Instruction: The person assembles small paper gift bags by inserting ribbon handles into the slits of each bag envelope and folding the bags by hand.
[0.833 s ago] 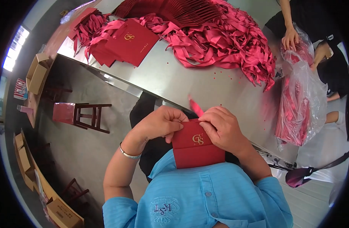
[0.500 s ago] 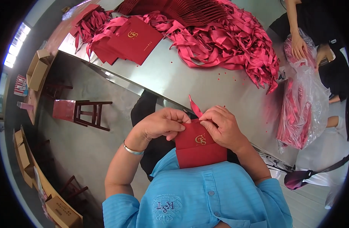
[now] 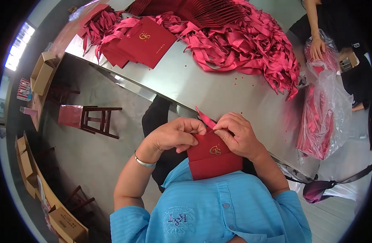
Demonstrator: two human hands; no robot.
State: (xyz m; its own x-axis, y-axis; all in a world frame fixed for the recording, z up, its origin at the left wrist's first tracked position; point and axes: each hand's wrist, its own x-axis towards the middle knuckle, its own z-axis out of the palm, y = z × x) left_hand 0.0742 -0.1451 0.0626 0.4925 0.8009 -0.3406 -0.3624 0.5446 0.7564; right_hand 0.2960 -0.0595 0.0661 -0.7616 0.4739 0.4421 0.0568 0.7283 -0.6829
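A small red paper bag (image 3: 214,164) with a gold emblem rests against my blue shirt, its top edge up at my fingers. My left hand (image 3: 178,135) pinches the top left corner of the bag. At the top right, my right hand (image 3: 237,133) grips the edge between thumb and fingers. A pink-red ribbon (image 3: 205,118) sticks up from the bag's top between my two hands, its pointed end free. My fingers hide where the ribbon meets the bag.
On the metal table (image 3: 153,85) ahead lie a big heap of pink-red ribbons (image 3: 242,48) and a stack of red bags (image 3: 149,42). At the right, a co-worker's hand (image 3: 317,47) touches a clear plastic bag (image 3: 326,117) of red items. A wooden stool (image 3: 101,120) stands left.
The ribbon leans lower and further left. My hands stay at the bag's top edge with small finger shifts. The view has shifted slightly.
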